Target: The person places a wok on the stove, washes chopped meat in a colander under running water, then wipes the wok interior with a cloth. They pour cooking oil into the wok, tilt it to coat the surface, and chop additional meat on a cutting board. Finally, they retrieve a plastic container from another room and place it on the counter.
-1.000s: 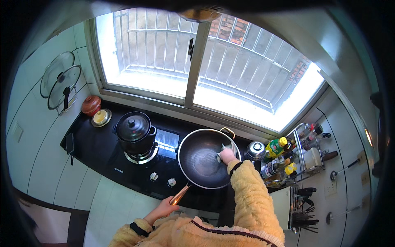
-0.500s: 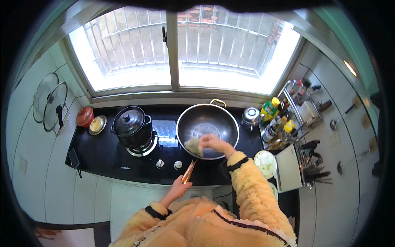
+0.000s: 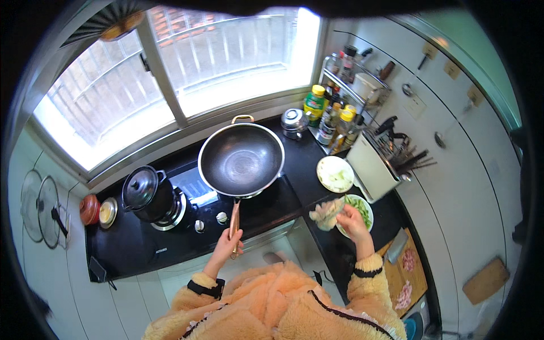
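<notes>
My left hand (image 3: 225,247) is closed around the copper-coloured handle (image 3: 234,218) of a large dark wok (image 3: 242,161) on the stove. The wok's inside shows bare dark metal. At the right, my right hand (image 3: 353,224) pinches a crumpled greyish-beige cloth (image 3: 326,214) above the counter. Partly behind that hand stands a white bowl of chopped green vegetable (image 3: 359,205). Another white bowl (image 3: 334,177) with pale pieces in it sits just beyond. The part of the cloth inside my fingers is hidden.
A lidded black pot (image 3: 144,192) stands on the left burner. Beside the bowls are a knife block (image 3: 374,164), bottles (image 3: 328,124) and a steel pot (image 3: 294,122). A cleaver (image 3: 396,245) and pink meat (image 3: 403,296) lie on a cutting board (image 3: 420,280) at right.
My right hand has left the wok with the cloth and moved right, over the counter by the bowls. The view has turned right, revealing the cutting board. My left hand stays on the handle.
</notes>
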Available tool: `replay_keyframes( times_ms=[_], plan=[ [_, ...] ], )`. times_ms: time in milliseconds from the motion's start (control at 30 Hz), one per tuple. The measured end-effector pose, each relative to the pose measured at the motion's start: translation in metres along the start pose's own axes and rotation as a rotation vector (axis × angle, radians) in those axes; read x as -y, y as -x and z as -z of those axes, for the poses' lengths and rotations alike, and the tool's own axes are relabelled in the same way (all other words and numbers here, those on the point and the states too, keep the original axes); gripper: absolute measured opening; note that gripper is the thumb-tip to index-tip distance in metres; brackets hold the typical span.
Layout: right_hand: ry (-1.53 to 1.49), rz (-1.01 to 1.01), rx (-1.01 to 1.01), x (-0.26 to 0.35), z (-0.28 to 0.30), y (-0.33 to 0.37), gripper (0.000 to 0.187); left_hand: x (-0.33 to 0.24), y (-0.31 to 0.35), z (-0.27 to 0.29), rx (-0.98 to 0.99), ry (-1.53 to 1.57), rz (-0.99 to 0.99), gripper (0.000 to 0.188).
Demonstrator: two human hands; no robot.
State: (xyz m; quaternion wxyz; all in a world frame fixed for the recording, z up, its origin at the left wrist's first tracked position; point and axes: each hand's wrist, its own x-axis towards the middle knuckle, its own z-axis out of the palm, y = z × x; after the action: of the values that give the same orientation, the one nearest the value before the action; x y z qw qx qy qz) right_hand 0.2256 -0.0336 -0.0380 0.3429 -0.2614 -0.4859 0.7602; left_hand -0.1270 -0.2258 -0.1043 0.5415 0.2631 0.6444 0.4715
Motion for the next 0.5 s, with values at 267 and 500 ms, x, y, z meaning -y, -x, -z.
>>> replay_keyframes(
  times_ms=[267,500],
  plan=[
    [0.797,-0.071,-0.478,-0.138,0.062,0.077,0.015,0.007,0.014,0.014,-0.202,-0.032,-0.008,0.042],
    [1.770,0.223,-0.407,-0.205,0.030,0.035,0.051,0.008,0.026,0.026,-0.354,-0.085,0.022,0.046]
  ],
)
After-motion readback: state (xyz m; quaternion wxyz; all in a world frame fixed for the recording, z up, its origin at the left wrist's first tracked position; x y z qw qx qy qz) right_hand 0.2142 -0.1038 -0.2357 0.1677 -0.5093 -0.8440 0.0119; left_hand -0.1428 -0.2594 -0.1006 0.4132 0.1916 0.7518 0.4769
